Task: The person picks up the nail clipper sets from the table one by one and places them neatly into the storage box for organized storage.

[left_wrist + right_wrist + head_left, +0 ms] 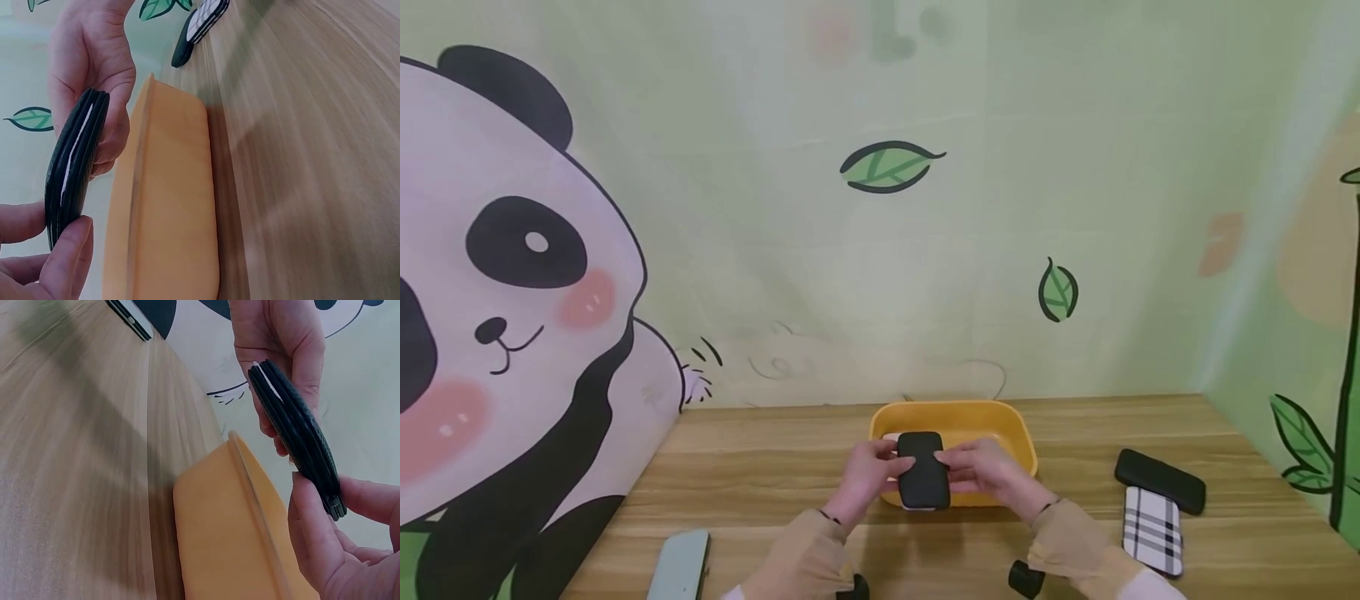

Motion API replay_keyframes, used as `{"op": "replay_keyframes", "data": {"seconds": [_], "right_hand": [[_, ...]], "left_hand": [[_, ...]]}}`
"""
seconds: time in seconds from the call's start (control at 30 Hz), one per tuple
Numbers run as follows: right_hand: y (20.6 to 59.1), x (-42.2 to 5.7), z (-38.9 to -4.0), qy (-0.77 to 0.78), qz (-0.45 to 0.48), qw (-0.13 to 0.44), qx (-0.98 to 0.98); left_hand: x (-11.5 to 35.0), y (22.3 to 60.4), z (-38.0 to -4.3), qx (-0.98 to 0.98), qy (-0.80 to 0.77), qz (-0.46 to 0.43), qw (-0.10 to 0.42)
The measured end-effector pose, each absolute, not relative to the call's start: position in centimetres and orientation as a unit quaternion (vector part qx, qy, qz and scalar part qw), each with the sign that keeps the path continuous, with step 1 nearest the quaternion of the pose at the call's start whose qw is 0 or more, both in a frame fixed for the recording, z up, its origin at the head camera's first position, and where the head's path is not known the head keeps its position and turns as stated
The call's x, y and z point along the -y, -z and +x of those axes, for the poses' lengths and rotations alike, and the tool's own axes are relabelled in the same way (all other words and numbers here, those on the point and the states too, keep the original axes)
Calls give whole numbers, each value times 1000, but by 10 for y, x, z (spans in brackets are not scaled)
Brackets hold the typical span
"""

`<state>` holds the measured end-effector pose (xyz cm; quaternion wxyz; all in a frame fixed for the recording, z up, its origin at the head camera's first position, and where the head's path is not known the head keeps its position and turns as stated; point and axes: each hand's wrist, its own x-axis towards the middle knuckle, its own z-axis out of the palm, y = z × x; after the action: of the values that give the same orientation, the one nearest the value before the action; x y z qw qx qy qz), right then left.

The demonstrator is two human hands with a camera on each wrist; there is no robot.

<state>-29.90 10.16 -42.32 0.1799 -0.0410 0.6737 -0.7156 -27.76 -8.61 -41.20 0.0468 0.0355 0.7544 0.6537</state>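
Both hands hold a small black wallet (pixel 923 471) over the front of a yellow plastic bin (pixel 1026 446). My left hand (pixel 868 475) pinches its left edge between thumb and fingers. On the opposite edge, my right hand (pixel 988 468) pinches it the same way. The wrist views show the wallet edge-on, its layers pressed together, with a thin white strip (pixel 76 150) between them. Something pale (pixel 891 437) shows inside the bin behind the left hand, mostly hidden.
On the table's right lie a black oblong case (pixel 1160 481) and a black-and-white plaid wallet (pixel 1152 531), touching. A pale blue-green flat wallet (pixel 677 565) lies at the front left. Behind the wooden table (pixel 760 467) hangs a panda-printed cloth (pixel 760 208).
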Motion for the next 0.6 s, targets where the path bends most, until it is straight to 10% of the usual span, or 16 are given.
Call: {"op": "replay_keyframes", "data": {"seconds": [0.6], "right_hand": [[423,-110,-301,726,-30,179,-663]], "left_hand": [[78,410,-284,-753,-655,46,47]]}}
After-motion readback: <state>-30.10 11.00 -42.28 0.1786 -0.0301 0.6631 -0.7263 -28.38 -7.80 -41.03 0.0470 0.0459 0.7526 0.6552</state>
